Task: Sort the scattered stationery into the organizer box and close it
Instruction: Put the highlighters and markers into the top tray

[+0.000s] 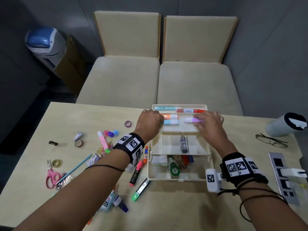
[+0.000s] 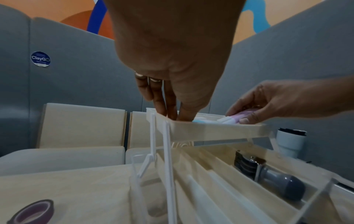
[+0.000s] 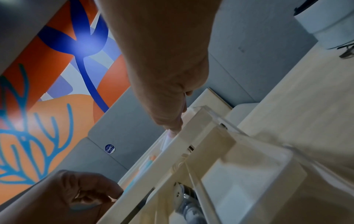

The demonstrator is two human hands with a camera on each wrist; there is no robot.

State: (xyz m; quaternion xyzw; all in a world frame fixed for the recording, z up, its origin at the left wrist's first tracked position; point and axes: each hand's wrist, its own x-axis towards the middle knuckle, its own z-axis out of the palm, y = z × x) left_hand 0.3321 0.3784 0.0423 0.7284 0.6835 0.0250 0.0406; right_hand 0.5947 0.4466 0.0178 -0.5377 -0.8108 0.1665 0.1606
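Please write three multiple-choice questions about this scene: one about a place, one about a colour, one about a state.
1. Where do the pink scissors lie?
A. on the table, left of the organizer box
B. in the top tray
C. on a chair

2. What colour is the highlighter under the right hand?
A. green
B. purple
C. black

3. How is the box now?
A. closed
B. open, with its trays spread out
C. upside down

Answers: 1 A, they lie near the table's left edge; 2 B, its body is lilac; 3 B, three levels show.
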